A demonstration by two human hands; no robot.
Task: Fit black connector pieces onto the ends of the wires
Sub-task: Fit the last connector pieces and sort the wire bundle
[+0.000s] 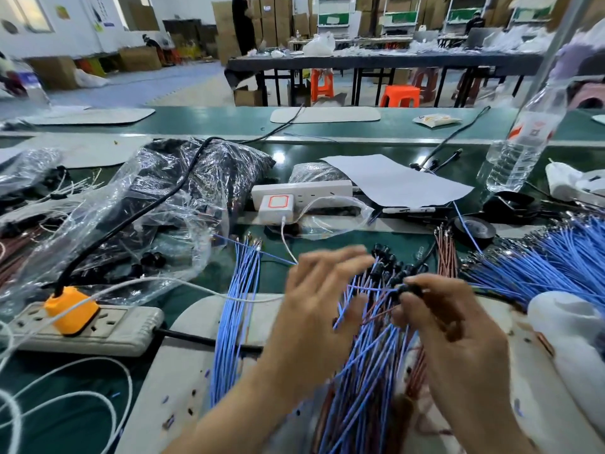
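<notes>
Nearby: power strip (98, 335) at 9 o'clock, blue wire heap (540, 267) at 3 o'clock.
Left hand (320, 290): fingers spread, holding nothing.
Right hand (455, 326): pinches black connector (411, 290) at its 11 o'clock, above wire bundle (366, 371).

Green bench (275, 276) held a grey power strip (98, 332) near the left edge, clear plastic bags (157, 204) behind, blue wire bundles (234, 309) mid-bench, and a water bottle (520, 142) far right.
</notes>
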